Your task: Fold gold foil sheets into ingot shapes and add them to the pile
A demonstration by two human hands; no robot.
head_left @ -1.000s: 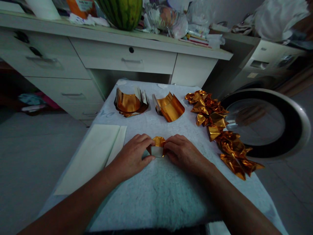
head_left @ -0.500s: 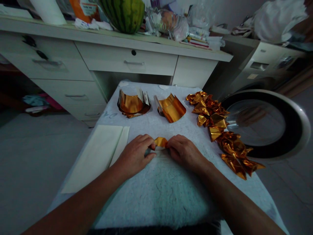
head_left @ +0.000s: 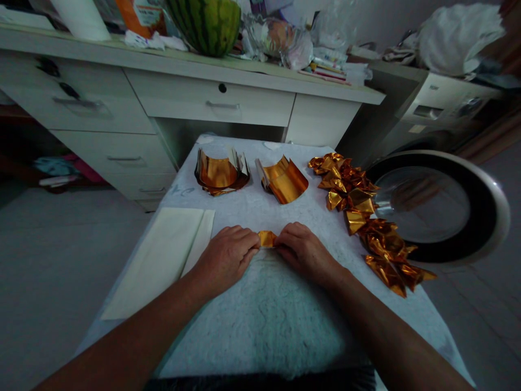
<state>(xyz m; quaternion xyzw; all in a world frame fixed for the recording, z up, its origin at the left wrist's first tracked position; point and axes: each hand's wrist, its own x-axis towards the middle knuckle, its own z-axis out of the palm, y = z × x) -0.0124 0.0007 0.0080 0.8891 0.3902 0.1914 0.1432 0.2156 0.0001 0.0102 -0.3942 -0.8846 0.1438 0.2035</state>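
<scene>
As we pinch the foil (head_left: 267,239) at its 2 ends, it sits mid-cloth

Our left hand (head_left: 228,253) grasps the foil's left end, thumb against curled fingers, and our right hand (head_left: 306,251) grasps the right end in much the same way. Between them we see only a short gold band; our fingers hide the rest. We cannot tell whether it touches the cloth (head_left: 264,315) underneath.

Beyond our hands stand 2 stacks of gold sheets, near each other yet apart. The left stack (head_left: 220,171) curls up at its sides and shows pale edges; the right stack (head_left: 287,182) curls too. Near our left hand, white paper (head_left: 152,260) lies flat. Along the cloth's right side runs a heap (head_left: 353,190) of crumpled-looking gold pieces.

Past the cloth we face a white counter (head_left: 260,73) bearing a watermelon (head_left: 205,24) and a clear bowl (head_left: 266,38). To the right stands a washer (head_left: 431,100), its round door (head_left: 431,203) swung wide.
</scene>
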